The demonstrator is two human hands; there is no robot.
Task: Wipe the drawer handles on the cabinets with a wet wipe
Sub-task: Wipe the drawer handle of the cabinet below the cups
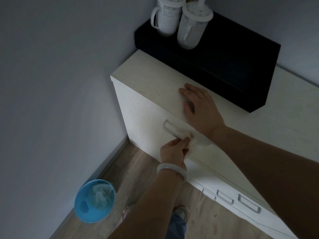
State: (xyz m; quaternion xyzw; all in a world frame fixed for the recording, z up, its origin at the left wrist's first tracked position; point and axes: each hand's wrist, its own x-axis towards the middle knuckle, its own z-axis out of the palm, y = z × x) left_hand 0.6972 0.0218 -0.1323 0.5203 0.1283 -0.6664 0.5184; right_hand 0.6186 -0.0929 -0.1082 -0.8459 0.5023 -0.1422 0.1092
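Observation:
A pale wooden cabinet [146, 80] stands in the room's corner. Its top drawer carries a silver bar handle [170, 129]. My left hand [173, 150], with a white bangle on the wrist, pinches a white wet wipe [198, 143] against the right end of that handle. My right hand [200, 107] rests flat on the cabinet's top edge, fingers spread. Lower drawers at the right show more silver handles [248, 203].
A blue bin [94, 201] with crumpled wipes inside stands on the wooden floor by the left wall. A black box [224, 66] on the cabinet top bears two white lidded cups [189, 25]. My feet show below.

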